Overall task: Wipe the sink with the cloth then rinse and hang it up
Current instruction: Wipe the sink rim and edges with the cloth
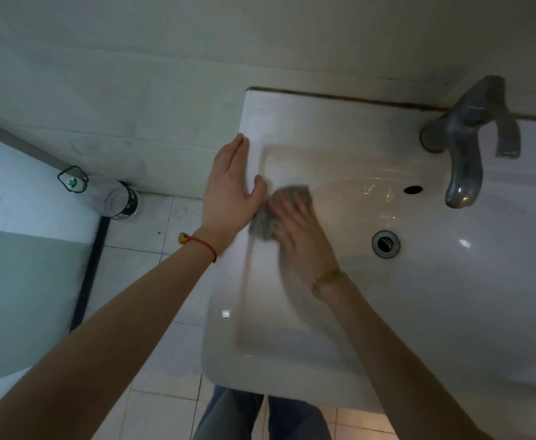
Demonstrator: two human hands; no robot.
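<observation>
Cloth (pixel 265 217), grey and bunched, lies at the left edge of the sink (pixel 451 296), on the inner slope just below the left rim; the right hand (pixel 295 231) lies flat over it with fingers spread and pressing rather than curled, blurred as if in motion; the left hand (pixel 230 188) rests open, fingers straight and together, on the left rim, its thumb just beside the cloth.

Step in hand, by judgement: the wiping stage, at the basin's left wall; rinsing and hanging are not yet begun, the tap (pixel 465 138) at the back right corner showing no running water.

Next move calls for carrying the cloth across the remaining basin toward the drain (pixel 385 243) and the overflow hole (pixel 413 189), then bringing it under the spout.

Hidden or unclear: most of the cloth beneath the palm; the sink's right side cut off; no hook or rail in view; a plastic bottle (pixel 111 198) on the floor, label unreadable.
</observation>
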